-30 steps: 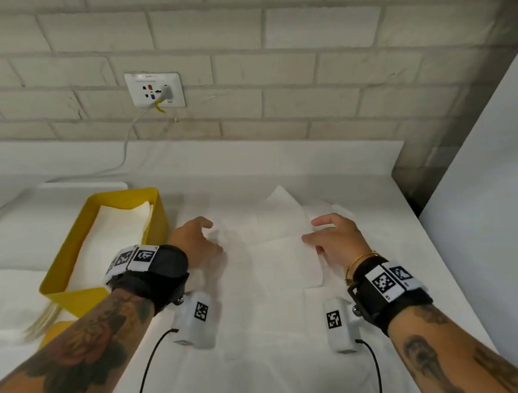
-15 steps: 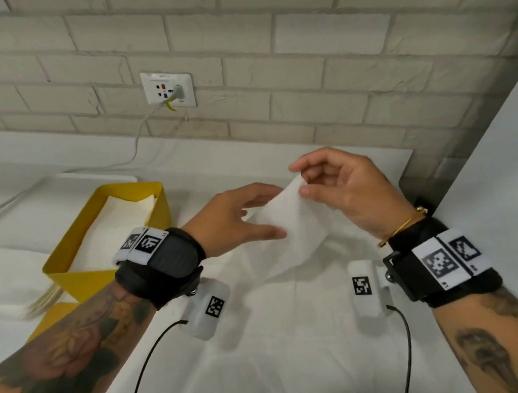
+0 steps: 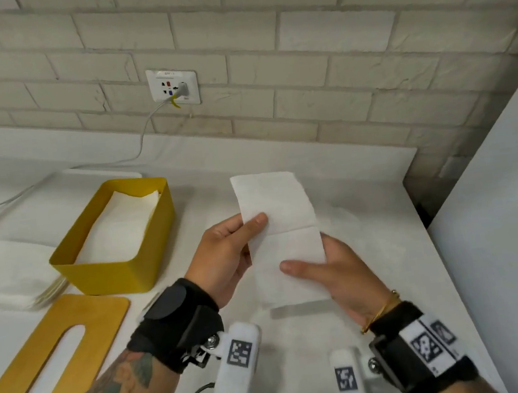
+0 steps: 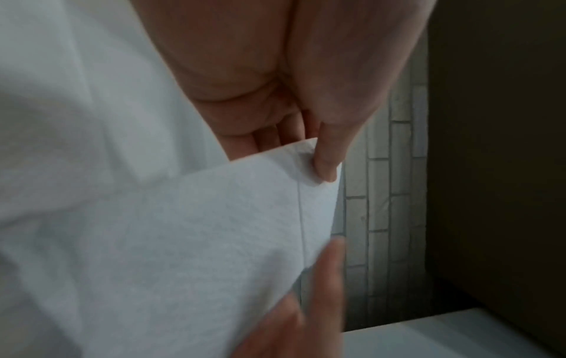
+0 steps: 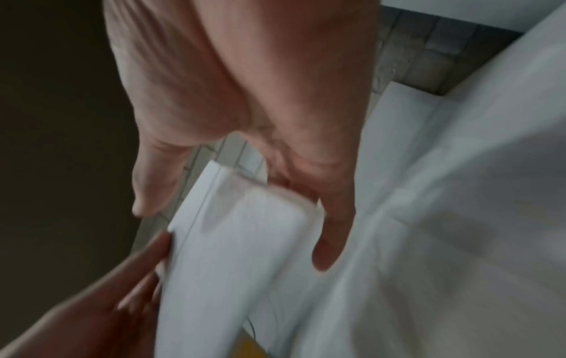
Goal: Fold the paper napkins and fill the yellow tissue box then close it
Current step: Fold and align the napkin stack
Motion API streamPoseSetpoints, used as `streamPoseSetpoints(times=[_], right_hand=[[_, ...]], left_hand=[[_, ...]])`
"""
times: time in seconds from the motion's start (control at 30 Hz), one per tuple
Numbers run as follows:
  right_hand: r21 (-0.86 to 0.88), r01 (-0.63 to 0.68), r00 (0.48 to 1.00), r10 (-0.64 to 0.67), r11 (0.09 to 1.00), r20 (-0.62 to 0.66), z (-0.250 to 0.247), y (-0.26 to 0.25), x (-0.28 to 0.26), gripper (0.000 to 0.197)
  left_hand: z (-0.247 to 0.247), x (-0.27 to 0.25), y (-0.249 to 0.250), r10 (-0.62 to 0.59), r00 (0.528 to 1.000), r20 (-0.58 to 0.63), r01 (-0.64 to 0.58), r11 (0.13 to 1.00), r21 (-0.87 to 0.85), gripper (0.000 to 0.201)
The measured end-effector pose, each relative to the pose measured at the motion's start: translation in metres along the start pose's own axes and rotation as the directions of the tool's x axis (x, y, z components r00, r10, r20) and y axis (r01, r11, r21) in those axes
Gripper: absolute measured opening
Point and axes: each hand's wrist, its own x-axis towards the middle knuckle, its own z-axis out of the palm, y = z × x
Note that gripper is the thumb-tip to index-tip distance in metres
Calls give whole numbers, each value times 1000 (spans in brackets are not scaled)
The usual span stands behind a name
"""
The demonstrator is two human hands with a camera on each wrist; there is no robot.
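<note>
Holding the folded white paper napkin [image 3: 280,236] up above the white cloth-covered table [image 3: 367,215], I have my left hand [image 3: 226,259] pinching its upper left edge between thumb and fingers, while my right hand [image 3: 336,280] pinches the lower half, thumb lying across the front and fingers behind. I judge it will handle as almost weightless, soft and limp: it sags wherever it is unsupported, creases at a touch and could tear under a hard pull, so a light pinch at opposite edges, near the crease line across its middle, seems the safest place to hold. To my left the open yellow rectangular tissue box [image 3: 120,272] stands apart from it with white napkins already inside, its flat yellow slotted lid [image 3: 83,342] lying off in front.
</note>
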Motion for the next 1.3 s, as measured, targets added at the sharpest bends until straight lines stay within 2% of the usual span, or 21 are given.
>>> streamPoseSetpoints(times=[0.03, 0.1, 0.2, 0.33, 0.43, 0.5, 0.57, 0.63, 0.67, 0.73, 0.77, 0.9, 0.97, 1.03, 1.1, 1.2, 1.3], right_hand=[[-34, -8, 1000, 8, 999, 3, 4, 7, -2, 44], [-28, -44, 999, 44, 999, 28, 7, 16, -3, 34], [-81, -83, 982, 96, 993, 162, 13, 23, -5, 35], [-141, -144, 961, 172, 979, 215, 25, 37, -10, 34], [-205, -270, 892, 324, 941, 315, 32, 45, -14, 27], [-361, -257, 856, 385, 896, 346, 29, 40, -15, 17], [-425, -243, 889, 376, 872, 262, 20, 27, -11, 10], [-376, -253, 949, 305, 891, 84, 5, 13, 0, 12], [-331, -265, 962, 273, 906, -23, -2, 9, 8, 15], [-274, -292, 950, 244, 917, -196, -14, 4, 20, 20], [-273, -318, 937, 256, 908, -238, -18, 5, 25, 22], [-270, -406, 907, 351, 873, -232, -13, 19, 30, 27], [-241, -398, 912, 352, 885, -213, -8, 26, 33, 25], [-218, -359, 928, 322, 908, -186, -3, 32, 36, 34], [-275, -308, 946, 262, 911, -191, 0, 36, 37, 45], [-342, -169, 969, 92, 924, -230, -4, 30, 34, 22], [-352, -21, 961, -79, 936, -267, -21, 16, 30, 8]], left_hand=[[-3, -2, -3, -13, 1000, 2, 13, 1000, -11, 35], [-9, -4, -7, -45, 999, 5, 45, 999, -10, 34], [-19, -8, -13, -81, 997, -1, 81, 996, -34, 30], [-31, -14, -24, -109, 988, -106, 89, 980, -179, 22], [-42, -18, -33, -138, 972, -190, 89, 965, -245, 21], [-51, -19, -35, -143, 964, -226, 84, 964, -254, 23], [-61, -22, -34, -142, 957, -253, 71, 961, -268, 24], [-69, -24, -31, -141, 955, -260, 66, 958, -279, 26], [-72, -26, -29, -141, 955, -261, 65, 958, -280, 26], [-77, -29, -27, -138, 956, -258, 63, 958, -279, 27], [-79, -30, -27, -137, 956, -260, 62, 958, -279, 27], [-84, -33, -26, -140, 949, -281, 57, 957, -285, 28], [-85, -34, -27, -147, 946, -289, 60, 956, -288, 30], [-86, -35, -27, -155, 942, -296, 66, 955, -289, 31], [-87, -35, -27, -162, 939, -303, 71, 955, -289, 33], [-90, -36, -27, -153, 936, -318, 59, 957, -285, 31], [-92, -36, -25, -136, 936, -326, 46, 962, -270, 29]])
